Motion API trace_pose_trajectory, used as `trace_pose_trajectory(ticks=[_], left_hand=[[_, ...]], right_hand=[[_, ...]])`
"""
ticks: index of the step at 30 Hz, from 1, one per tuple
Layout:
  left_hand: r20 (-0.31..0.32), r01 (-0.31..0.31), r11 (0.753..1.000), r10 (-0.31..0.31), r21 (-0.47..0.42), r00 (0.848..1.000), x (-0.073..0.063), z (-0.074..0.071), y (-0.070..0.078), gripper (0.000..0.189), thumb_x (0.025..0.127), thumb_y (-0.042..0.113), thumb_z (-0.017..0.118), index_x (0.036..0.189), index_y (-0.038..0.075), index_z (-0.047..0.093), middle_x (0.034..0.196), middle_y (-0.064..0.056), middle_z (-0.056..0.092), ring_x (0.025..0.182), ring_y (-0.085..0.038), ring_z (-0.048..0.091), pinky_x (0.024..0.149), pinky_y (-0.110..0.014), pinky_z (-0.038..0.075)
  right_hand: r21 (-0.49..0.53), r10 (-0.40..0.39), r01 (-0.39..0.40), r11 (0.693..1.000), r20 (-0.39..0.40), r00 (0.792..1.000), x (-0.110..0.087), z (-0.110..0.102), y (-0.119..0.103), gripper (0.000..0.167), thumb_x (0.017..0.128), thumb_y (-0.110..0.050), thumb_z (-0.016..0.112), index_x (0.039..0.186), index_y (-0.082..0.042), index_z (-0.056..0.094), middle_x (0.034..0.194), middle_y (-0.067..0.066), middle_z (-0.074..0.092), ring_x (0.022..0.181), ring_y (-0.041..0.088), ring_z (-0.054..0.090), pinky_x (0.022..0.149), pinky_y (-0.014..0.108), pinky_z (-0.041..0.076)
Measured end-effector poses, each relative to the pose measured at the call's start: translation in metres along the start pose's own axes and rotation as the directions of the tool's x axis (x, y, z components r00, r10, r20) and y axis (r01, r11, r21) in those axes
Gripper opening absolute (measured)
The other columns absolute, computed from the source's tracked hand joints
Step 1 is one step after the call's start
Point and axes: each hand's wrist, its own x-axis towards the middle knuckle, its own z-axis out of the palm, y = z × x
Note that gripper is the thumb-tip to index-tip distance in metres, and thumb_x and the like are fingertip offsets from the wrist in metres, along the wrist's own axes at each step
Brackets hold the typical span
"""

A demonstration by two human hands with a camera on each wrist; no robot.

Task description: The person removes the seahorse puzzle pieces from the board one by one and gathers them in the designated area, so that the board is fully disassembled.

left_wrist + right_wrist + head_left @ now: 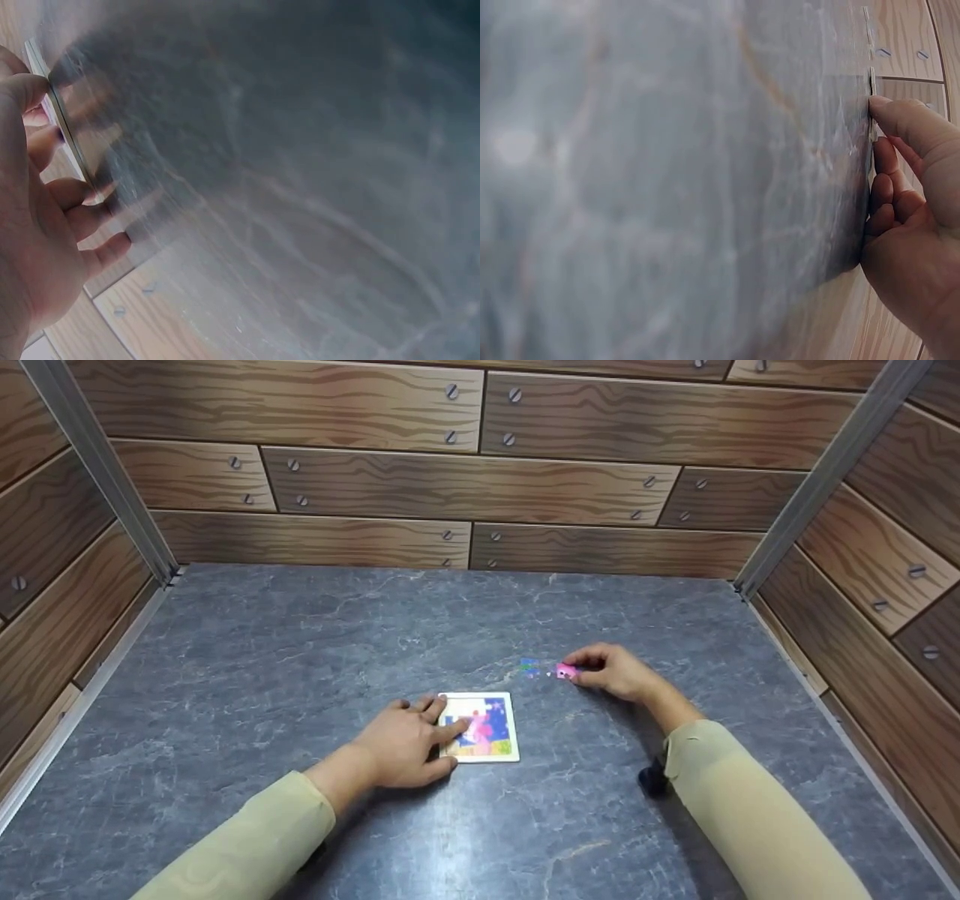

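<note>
A small picture puzzle in a white-rimmed tray (pixel 514 727) lies flat on the table, showing a pink figure on blue with a pale patch at its upper left. My left hand (pixel 405 742) rests along the tray's left side, index finger reaching onto the picture and thumb at the lower corner. In the left wrist view, its fingertips touch the tray edge (pixel 71 142). To the right and farther back, my right hand (pixel 615 671) pinches a pink puzzle piece (pixel 565 671) between thumb and fingers, close over the tabletop. The right wrist view shows this piece edge-on.
Just left of the pink piece lie blue and green puzzle pieces (pixel 529 666), nearly blending into the marbled grey table (pixel 300 645). Wood-patterned walls (pixel 375 480) close off the back and both sides, with metal posts at the back corners.
</note>
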Motion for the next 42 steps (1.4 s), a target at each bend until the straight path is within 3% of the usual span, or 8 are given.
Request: trace_pose_trajectory(ticks=[8, 16, 24, 28, 32, 38, 42], left_hand=[[0.02, 0.005, 1.0, -0.005, 0.014, 1.0, 0.0, -0.001, 0.0, 0.062, 0.107, 0.054, 0.047, 0.162, 0.025, 0.048, 0.161, -0.029, 0.043, 0.147, -0.043, 0.046, 0.11, -0.064, 0.043], [0.036, 0.013, 1.0, -0.013, -0.007, 0.999, 0.001, -0.002, 0.0, 0.062, 0.108, 0.052, 0.047, 0.163, 0.025, 0.046, 0.162, -0.029, 0.041, 0.149, -0.044, 0.042, 0.113, -0.064, 0.041], [0.055, 0.016, 1.0, -0.016, -0.001, 0.998, 0.001, -0.002, 0.001, 0.063, 0.108, 0.053, 0.047, 0.164, 0.027, 0.044, 0.163, -0.028, 0.039, 0.15, -0.043, 0.042, 0.114, -0.064, 0.04], [0.053, 0.016, 1.0, -0.017, 0.006, 0.998, 0.001, -0.002, 0.001, 0.063, 0.108, 0.054, 0.046, 0.164, 0.027, 0.044, 0.163, -0.027, 0.04, 0.15, -0.043, 0.042, 0.114, -0.063, 0.04], [0.053, 0.017, 1.0, -0.018, 0.003, 0.998, 0.001, -0.002, 0.001, 0.063, 0.108, 0.054, 0.045, 0.164, 0.027, 0.044, 0.163, -0.027, 0.039, 0.15, -0.042, 0.041, 0.114, -0.063, 0.04], [0.055, 0.016, 1.0, -0.015, -0.012, 0.998, 0.002, -0.002, 0.0, 0.062, 0.108, 0.053, 0.046, 0.164, 0.027, 0.044, 0.164, -0.027, 0.039, 0.151, -0.043, 0.04, 0.114, -0.064, 0.039], [0.04, 0.011, 1.0, -0.01, -0.012, 0.999, 0.001, -0.001, -0.001, 0.061, 0.108, 0.052, 0.048, 0.163, 0.025, 0.047, 0.162, -0.028, 0.041, 0.149, -0.044, 0.042, 0.113, -0.064, 0.041]], right_hand=[[-0.025, -0.004, 0.004, 1.0, 0.006, 1.0, -0.002, -0.002, -0.002, 0.036, 0.094, -0.005, 0.077, 0.129, 0.004, 0.072, 0.12, 0.021, 0.071, 0.104, 0.025, 0.057, 0.09, 0.037, 0.046], [0.028, -0.005, 0.005, 1.0, 0.002, 1.0, -0.001, -0.002, 0.0, 0.035, 0.093, -0.005, 0.078, 0.127, 0.004, 0.073, 0.116, 0.018, 0.07, 0.099, 0.02, 0.055, 0.084, 0.025, 0.046], [0.015, 0.007, -0.007, 1.0, 0.003, 1.0, -0.001, -0.001, 0.0, 0.039, 0.093, -0.006, 0.079, 0.13, 0.004, 0.072, 0.118, 0.019, 0.07, 0.099, 0.021, 0.055, 0.084, 0.026, 0.046], [0.056, 0.012, -0.011, 0.998, -0.014, 1.0, -0.002, -0.002, 0.0, 0.041, 0.094, -0.003, 0.077, 0.132, 0.009, 0.068, 0.121, 0.025, 0.068, 0.101, 0.023, 0.055, 0.083, 0.022, 0.045], [0.108, 0.034, -0.03, 0.994, -0.038, 0.999, -0.008, -0.004, -0.015, 0.039, 0.095, 0.0, 0.074, 0.131, 0.013, 0.066, 0.121, 0.03, 0.067, 0.102, 0.024, 0.057, 0.082, 0.02, 0.046], [0.091, 0.027, -0.016, 0.996, -0.115, 0.993, -0.001, -0.005, -0.006, 0.035, 0.096, -0.009, 0.077, 0.127, 0.006, 0.072, 0.116, 0.019, 0.074, 0.098, 0.013, 0.062, 0.082, 0.018, 0.05], [0.047, -0.02, 0.028, 0.998, -0.155, 0.988, 0.001, -0.004, -0.018, 0.033, 0.095, -0.009, 0.079, 0.124, 0.006, 0.073, 0.106, 0.013, 0.073, 0.095, 0.016, 0.062, 0.08, 0.021, 0.05]])
